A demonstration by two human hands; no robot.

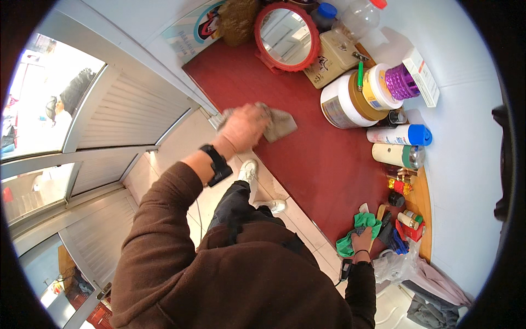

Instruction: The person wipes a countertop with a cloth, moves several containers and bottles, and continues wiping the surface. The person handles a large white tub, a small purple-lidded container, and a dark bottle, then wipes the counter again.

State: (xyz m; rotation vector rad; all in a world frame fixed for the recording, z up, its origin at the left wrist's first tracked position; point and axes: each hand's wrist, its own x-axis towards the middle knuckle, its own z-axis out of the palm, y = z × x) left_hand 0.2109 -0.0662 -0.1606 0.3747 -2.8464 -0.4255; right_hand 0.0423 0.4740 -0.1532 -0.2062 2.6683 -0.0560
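Observation:
My left hand [245,125] lies on a greyish-brown cloth [280,123] at the front edge of the dark red tabletop [283,158]; the hand is blurred and its fingers bend over the cloth. Part of the cloth sticks out on both sides of the hand. At the right end of the tabletop, my right hand [363,240] grips a bunched green cloth [365,222], with something dark grey showing between the fingers. A dark comb-like item and small bottles lie close beside that hand.
Along the wall stand a red-framed mirror [286,37], a tin box [335,49], a large white tub [337,100], a green razor [360,74], a blue-capped spray can [396,135] and a cream bottle [392,155]. Plastic bags [396,265] lie at the right end. A glazed door [119,107] stands left.

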